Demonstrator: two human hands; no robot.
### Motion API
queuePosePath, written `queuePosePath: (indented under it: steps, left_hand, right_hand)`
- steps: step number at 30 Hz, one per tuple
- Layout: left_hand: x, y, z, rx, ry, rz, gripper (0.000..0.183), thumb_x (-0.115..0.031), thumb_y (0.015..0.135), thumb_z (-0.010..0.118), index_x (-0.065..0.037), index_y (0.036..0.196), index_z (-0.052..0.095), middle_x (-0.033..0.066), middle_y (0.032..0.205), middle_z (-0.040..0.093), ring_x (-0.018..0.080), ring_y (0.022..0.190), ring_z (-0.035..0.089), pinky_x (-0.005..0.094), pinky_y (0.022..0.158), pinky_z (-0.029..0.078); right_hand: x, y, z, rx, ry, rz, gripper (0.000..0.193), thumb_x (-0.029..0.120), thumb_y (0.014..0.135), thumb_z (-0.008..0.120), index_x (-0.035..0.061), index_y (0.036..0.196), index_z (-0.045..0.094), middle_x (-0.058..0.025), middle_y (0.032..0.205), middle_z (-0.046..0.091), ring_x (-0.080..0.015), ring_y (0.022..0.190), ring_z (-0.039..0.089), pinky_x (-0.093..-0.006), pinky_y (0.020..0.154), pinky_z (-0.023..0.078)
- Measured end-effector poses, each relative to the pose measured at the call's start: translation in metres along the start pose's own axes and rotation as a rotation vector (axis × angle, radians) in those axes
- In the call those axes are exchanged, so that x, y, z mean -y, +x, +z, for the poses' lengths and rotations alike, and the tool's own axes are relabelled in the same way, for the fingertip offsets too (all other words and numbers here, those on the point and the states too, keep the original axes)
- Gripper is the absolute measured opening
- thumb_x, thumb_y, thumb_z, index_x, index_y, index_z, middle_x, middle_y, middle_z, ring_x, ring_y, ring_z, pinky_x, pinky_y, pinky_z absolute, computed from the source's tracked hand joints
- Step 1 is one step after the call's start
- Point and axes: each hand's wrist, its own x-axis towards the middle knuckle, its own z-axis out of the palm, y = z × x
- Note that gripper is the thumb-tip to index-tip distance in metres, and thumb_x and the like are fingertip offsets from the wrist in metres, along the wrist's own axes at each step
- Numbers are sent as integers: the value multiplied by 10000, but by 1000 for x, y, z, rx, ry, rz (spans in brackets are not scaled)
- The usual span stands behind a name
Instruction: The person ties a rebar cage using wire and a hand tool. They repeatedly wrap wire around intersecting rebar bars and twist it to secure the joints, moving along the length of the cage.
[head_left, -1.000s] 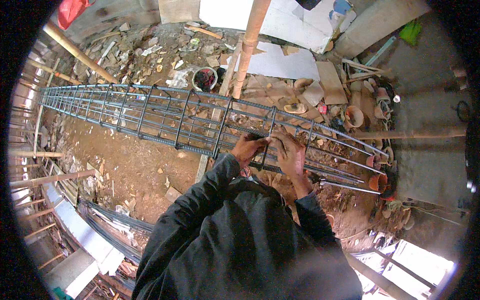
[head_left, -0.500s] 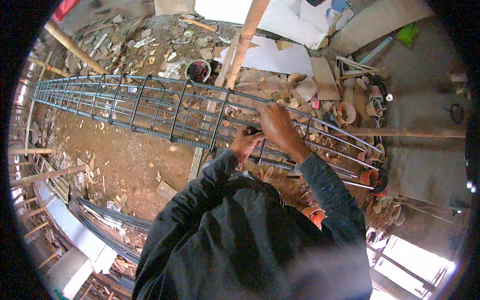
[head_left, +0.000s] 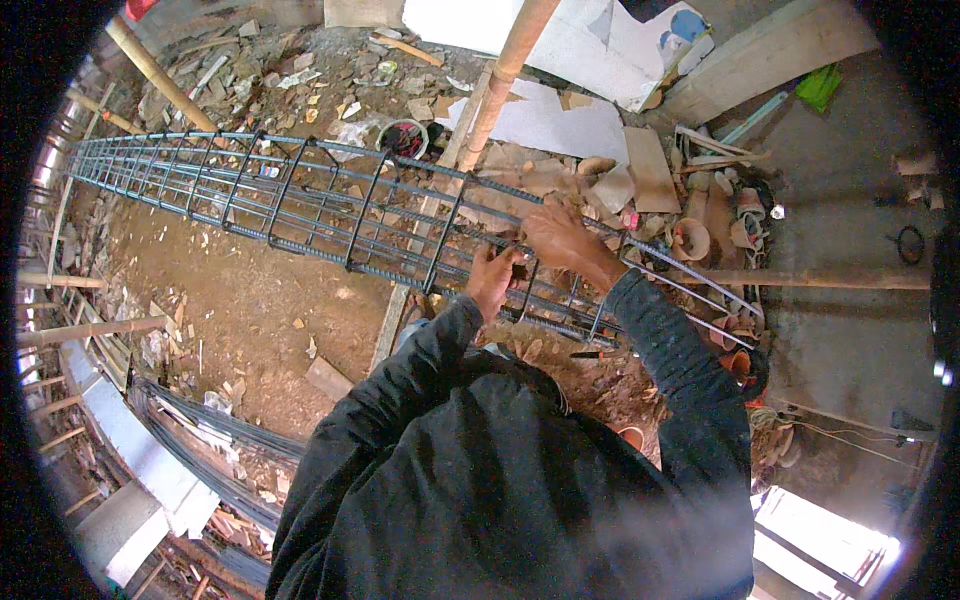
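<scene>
A long rebar cage (head_left: 275,195) of dark ribbed bars and square stirrups stretches from the far left to the right in front of me. Near its right end, my left hand (head_left: 490,280) is closed in a pinch beside a stirrup (head_left: 531,285). Just right of it and higher, my right hand (head_left: 562,238) is closed over the bars, its fingers curled toward that same stirrup. The two hands are close together. What lies between the fingers of either hand is too small or hidden to make out.
An upright bamboo pole (head_left: 508,75) stands behind the cage. A bucket (head_left: 403,140) and stone rubble (head_left: 285,75) lie beyond it. Bare bar ends (head_left: 735,300) jut out at right, near orange pots (head_left: 690,240). Loose rebar (head_left: 205,435) lies at lower left.
My right hand has tilted, its wrist dropping and its fingers reaching farther over the upper bars. My left hand stays at the stirrup. The whole view has shifted slightly.
</scene>
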Motion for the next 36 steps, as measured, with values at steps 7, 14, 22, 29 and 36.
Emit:
queuePosePath:
  steps: [7,14,22,29,36]
  left_hand:
    - [-7,-1,-6,1,134,-59,318,-285,951,767,-86,1034,533,56,853,651,168,835,653,342,609,521]
    - [-14,6,-7,54,322,-194,274,-297,950,784,-82,1080,673,30,880,674,124,735,603,278,614,504]
    - [-24,1,-7,158,210,-252,186,-271,1036,667,-98,1032,732,-14,865,688,92,702,590,249,552,448]
    - [-26,3,-13,183,153,-337,247,-270,1087,581,-72,1053,724,-9,819,661,112,673,583,277,605,486]
    - [-28,-7,-9,187,225,-260,237,-225,1080,595,-34,1158,712,36,922,719,133,732,630,267,647,513]
  right_hand:
    - [-11,11,-9,442,387,216,235,120,973,600,-27,1134,687,-209,1131,675,-418,1131,627,-542,1041,435]
    - [42,-47,-61,-200,706,731,286,206,961,682,32,1187,679,-253,1220,662,-463,1151,640,-510,975,540]
    - [101,-86,-32,-221,646,835,341,156,860,763,72,1182,691,-170,1131,699,-375,1061,683,-463,935,558]
    - [108,-97,18,-381,377,737,346,75,789,779,100,1131,726,-99,1056,705,-332,1013,695,-450,886,564]
    - [80,-94,17,-174,487,704,384,297,890,713,222,1266,723,-13,1291,711,-254,1297,604,-458,1123,411]
